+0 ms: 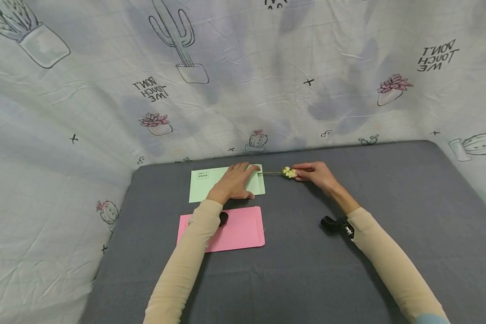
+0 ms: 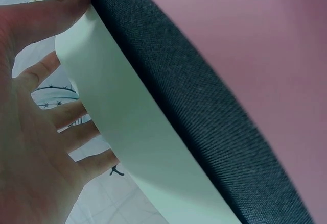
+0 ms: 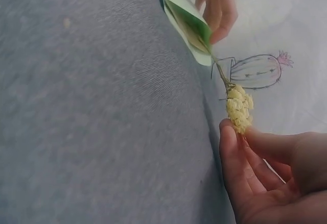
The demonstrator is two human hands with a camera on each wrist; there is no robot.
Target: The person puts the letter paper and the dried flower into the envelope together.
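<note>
My left hand (image 1: 236, 182) lies over the right part of a light green envelope (image 1: 204, 184), fingers at its far edge and thumb at its near edge. In the right wrist view the envelope's mouth (image 3: 191, 27) gapes at its right end, squeezed between thumb and fingers. My right hand (image 1: 313, 174) pinches the head of a pale yellow dried flower (image 3: 239, 106) between thumb and fingertips. Its thin stem (image 1: 272, 173) points left, with the tip inside the envelope's mouth. The left wrist view shows the spread left fingers (image 2: 76, 114) along the envelope's edge.
A pink envelope (image 1: 239, 229) lies nearer on the grey tablecloth (image 1: 308, 279), partly under the left forearm. Black wrist cameras (image 1: 334, 223) sit at both wrists. A patterned cloth (image 1: 247, 54) hangs behind the table and down its left side.
</note>
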